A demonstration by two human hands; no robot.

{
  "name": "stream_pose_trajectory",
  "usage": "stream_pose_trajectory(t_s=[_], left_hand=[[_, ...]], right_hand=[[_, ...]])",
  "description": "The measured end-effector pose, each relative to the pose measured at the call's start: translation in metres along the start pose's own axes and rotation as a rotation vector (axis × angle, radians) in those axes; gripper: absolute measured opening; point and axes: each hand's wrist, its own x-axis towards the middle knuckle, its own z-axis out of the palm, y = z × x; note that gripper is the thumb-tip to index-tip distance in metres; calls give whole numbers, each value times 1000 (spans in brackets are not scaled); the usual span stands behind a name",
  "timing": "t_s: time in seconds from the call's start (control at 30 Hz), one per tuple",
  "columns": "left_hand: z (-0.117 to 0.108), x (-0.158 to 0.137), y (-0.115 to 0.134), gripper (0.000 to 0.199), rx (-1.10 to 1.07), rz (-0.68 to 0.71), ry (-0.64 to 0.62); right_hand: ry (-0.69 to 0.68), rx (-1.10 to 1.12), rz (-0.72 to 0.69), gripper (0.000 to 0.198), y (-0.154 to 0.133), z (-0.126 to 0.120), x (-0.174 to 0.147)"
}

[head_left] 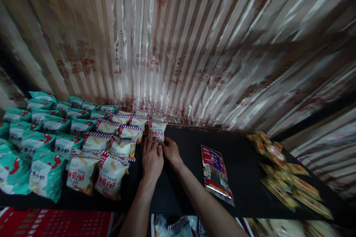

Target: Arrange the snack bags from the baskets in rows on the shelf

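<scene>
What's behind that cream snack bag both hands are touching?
Behind the cream snack bag that the left hand and right hand touch, another like bag stands, then the striped foil backdrop. The black shelf under the bags is covered.

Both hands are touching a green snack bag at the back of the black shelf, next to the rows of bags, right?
Not quite. The head view shows the left hand and right hand on a white snack bag with a red and blue striped top, not a green one. It does stand at the back of the black shelf, beside the rows.

Black shelf [244,170] under snack packets [83,144]
</scene>
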Motion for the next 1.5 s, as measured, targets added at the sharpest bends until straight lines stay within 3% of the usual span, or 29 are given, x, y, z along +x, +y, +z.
stream_pose_trajectory(t_s=[0.33, 0.53, 0.77, 1.0, 1.2, 1.37, 1.5], left_hand=[[-4, 4, -1, 40, 54, -7, -52], [-6, 6, -4, 38, 43, -15, -38], [-6, 4, -1, 37, 130, -16, -64], [-8, 0, 4, 33, 173, 37, 31], [0, -27, 19, 34, 49, 74, 99], [-4, -66, 34, 34, -80, 246, 19], [-16, -106, 52, 42, -95, 345, -146]], right_hand=[[37, 60, -4, 37, 4, 8, 1], [-11, 57, -18, 34, 0, 8, 1], [-16, -36, 71, 40, -5, 7, -3], [43, -35, 30, 47, -2, 6, -12], [190, -8, -8, 43, 3, -5, -44], [234, 6, -50, 39, 11, -27, -82], [282, 78, -61, 35, 32, -45, -127]])
